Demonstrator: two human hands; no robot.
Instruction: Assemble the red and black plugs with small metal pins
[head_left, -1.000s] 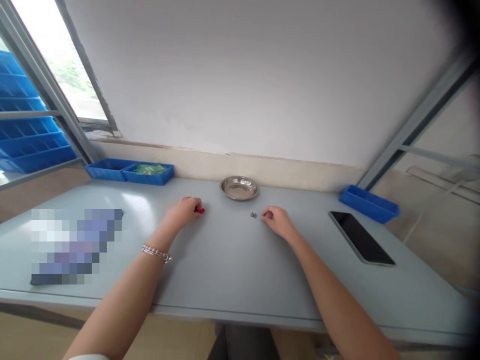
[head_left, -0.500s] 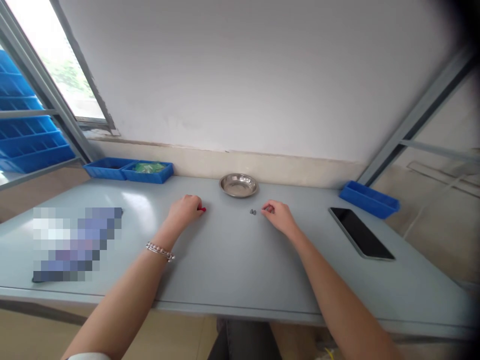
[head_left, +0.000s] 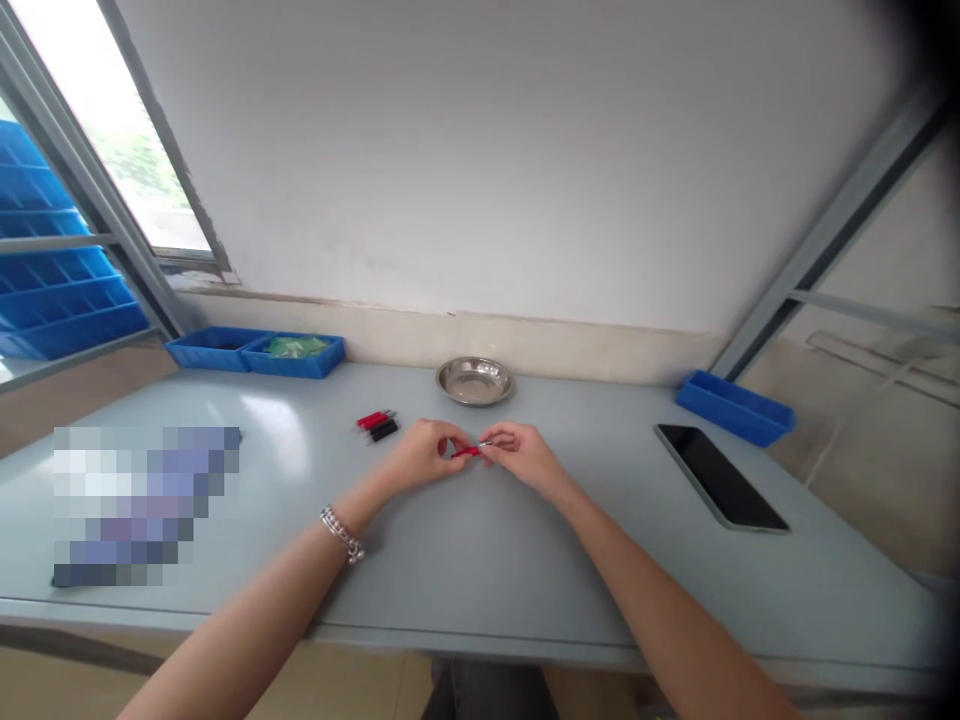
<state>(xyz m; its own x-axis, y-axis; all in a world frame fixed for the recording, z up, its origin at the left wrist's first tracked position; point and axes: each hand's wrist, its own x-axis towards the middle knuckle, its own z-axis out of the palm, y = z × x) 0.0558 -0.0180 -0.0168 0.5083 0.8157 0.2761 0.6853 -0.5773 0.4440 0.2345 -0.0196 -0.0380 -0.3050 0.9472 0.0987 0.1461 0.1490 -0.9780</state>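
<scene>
My left hand (head_left: 429, 452) is closed, its thumb and fingertips pinching a small red piece (head_left: 466, 452), perhaps a plastic sleeve. Facing it, my right hand (head_left: 519, 456) pinches a tiny silvery metal piece (head_left: 485, 444) against the red piece's right end; whether the two are joined I cannot tell. Left of my hands lie red pieces with metal tips (head_left: 373, 419) and a black one (head_left: 384, 431), side by side on the table. Behind my hands stands a shallow steel dish (head_left: 475, 382).
On the grey table (head_left: 480, 560), a phone (head_left: 721, 478) lies to the right, near a blue bin (head_left: 735, 405). Two blue bins (head_left: 294, 362) stand at the back left, one with green-and-white packaging. A blurred-out object (head_left: 150, 505) is at the left. Metal posts flank the table.
Both hands have come together in the middle, bringing the red piece and metal piece into contact. The red and black pieces at the left are now uncovered. The small grey pieces no longer show.
</scene>
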